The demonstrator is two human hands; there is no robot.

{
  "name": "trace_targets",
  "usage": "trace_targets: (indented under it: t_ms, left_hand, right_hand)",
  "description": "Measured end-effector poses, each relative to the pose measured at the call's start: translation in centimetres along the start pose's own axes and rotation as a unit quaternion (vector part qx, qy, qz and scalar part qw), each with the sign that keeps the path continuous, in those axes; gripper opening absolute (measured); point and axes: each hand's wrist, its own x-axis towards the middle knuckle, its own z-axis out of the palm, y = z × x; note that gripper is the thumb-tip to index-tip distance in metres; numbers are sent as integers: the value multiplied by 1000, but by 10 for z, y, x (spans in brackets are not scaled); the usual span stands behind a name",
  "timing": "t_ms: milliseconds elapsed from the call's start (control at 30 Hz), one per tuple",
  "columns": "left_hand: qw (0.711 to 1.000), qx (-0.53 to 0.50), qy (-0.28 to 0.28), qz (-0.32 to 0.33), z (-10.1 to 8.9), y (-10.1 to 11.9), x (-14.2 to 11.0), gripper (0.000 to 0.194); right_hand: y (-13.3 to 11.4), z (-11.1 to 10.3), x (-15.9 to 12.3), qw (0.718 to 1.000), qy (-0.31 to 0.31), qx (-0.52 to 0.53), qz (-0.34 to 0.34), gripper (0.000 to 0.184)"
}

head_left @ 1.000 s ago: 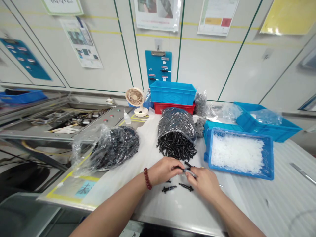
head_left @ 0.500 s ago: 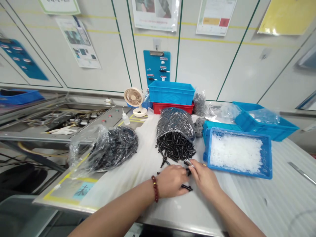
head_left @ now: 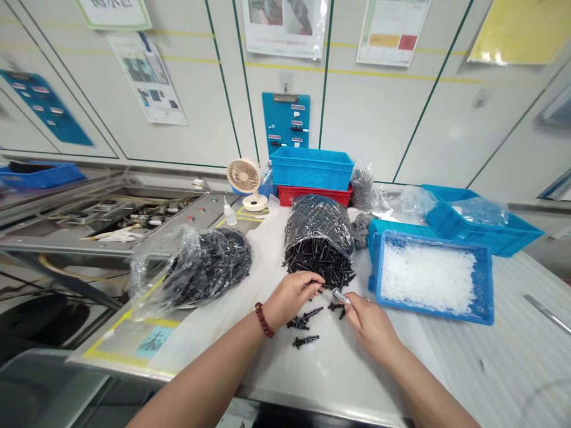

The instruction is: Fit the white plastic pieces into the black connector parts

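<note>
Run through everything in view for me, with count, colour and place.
big bags of black parts: two, clear, centre and left
loose black parts: several, black, front centre
silver tool: one, silver, front centre
tray: one, blue, right
white pieces: many, white, in tray
blue bins: several, blue, back, right, far left
red bin: one, red, under centre blue bin
plastic bags: count unclear, clear, back right
fan: one, cream, back
squeeze bottle: one, white, beside fan
metal strip: one, grey, far right
machine: one, grey, left
clipboards: two, blue, wall
sheets: at least five, white and yellow, wall
table: one, white-covered, front
bracelet: one, reddish-brown, left wrist
left hand: one, bare, by centre bag's mouth
right hand: one, bare, holding silver tool
</note>
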Motion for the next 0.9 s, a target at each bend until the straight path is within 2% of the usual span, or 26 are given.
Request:
trace_targets:
  t_ms: [200, 467, 700, 900]
  left_hand:
    - [998, 0, -66, 22, 3, -2, 0, 15]
    - [996, -30, -80, 7, 2, -3, 1, 13]
    - [992, 33, -118, 8, 6, 2, -1, 10]
    - [991, 32, -134, 2, 7, 4, -2, 10]
  right_hand:
    - [-2, 0, -2, 999, -4, 2, -37, 23]
    - [-6, -4, -3, 999, -12, -1, -36, 23]
    - [-7, -2, -2, 998, -34, -35, -42, 20]
    - [-7, 1, -3, 998, -16, -55, -30, 26]
